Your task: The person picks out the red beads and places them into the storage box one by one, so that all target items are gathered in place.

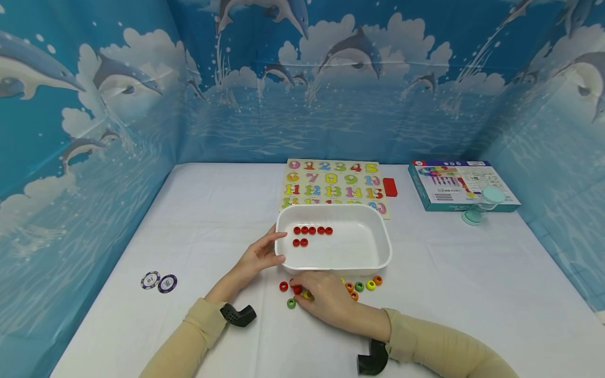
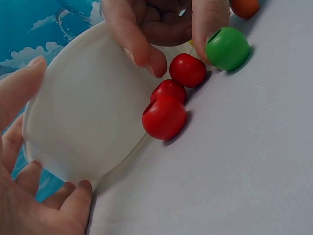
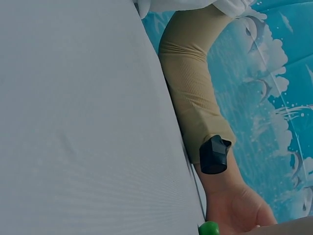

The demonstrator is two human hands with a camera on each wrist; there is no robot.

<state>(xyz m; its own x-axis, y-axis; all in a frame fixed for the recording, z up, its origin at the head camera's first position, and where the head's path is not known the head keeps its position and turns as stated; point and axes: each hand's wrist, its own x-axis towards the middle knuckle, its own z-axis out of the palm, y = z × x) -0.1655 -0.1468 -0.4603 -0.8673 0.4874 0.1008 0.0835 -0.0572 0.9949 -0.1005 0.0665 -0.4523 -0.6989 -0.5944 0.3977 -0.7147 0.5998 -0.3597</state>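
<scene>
My left hand (image 1: pixel 257 257) holds the left end of a white tray (image 1: pixel 378 231), thumb and fingers spread along its rim and outer wall. Inside the tray, red beads (image 1: pixel 312 230) lie in two rows, several at the back and two in front. In front of it, my right hand (image 1: pixel 326 296) is low over loose beads. A red bead (image 2: pixel 188 70) sits between its thumb and finger in the left wrist view; a small gap shows beside one fingertip. Two other red beads (image 2: pixel 165 117) and a green bead (image 2: pixel 228 49) lie close by on the cloth.
Orange, yellow and green beads (image 1: pixel 371 285) lie right of my right hand. Behind the tray is a number board (image 1: pixel 340 179) with a red block (image 1: pixel 389 187) beside it. A box (image 1: pixel 463 184) and teal-topped object (image 1: pixel 493 195) stand right; two chips (image 1: pixel 167 283) lie left.
</scene>
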